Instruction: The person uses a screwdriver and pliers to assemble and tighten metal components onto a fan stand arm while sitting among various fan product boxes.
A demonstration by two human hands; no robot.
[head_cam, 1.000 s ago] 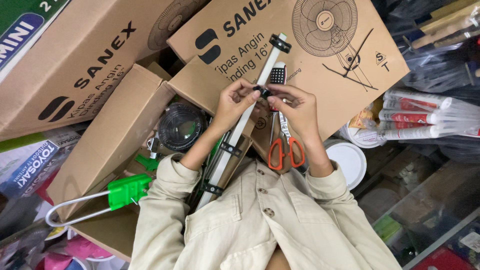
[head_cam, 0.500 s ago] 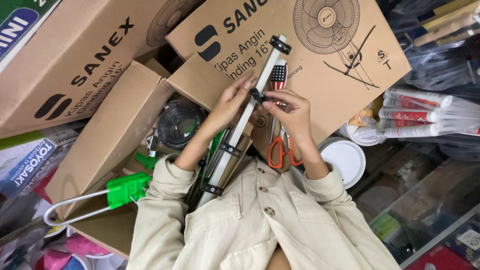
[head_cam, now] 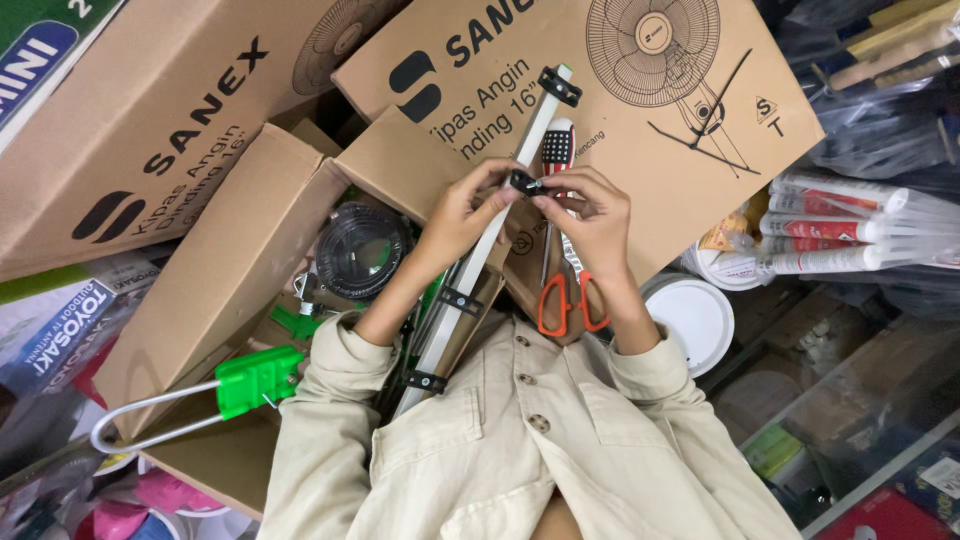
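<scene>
White rail (head_cam: 478, 252), long and flat, runs from 12 o'clock down to the lap at 6, lying across the flap of an open cardboard box (head_cam: 215, 290); black clips ring it near the top end, mid-length and low down. Small black clip (head_cam: 524, 183) sits on the rail at centre, pinched from both sides: left hand (head_cam: 462, 213) curls around the rail with fingertips on the clip, right hand (head_cam: 588, 213) closes thumb and forefinger on it. Room is tight: fan cartons (head_cam: 690, 130) wall off 10 to 2 o'clock, sealant tubes (head_cam: 850, 230) crowd 3, a white lid (head_cam: 697, 318) sits at 4, just beside the right forearm. Orange-handled scissors (head_cam: 562, 300) and a striped screwdriver (head_cam: 556, 150) lie under the right hand. Green-ended metal loop (head_cam: 200, 400) lies at 8, well apart from the hands.
</scene>
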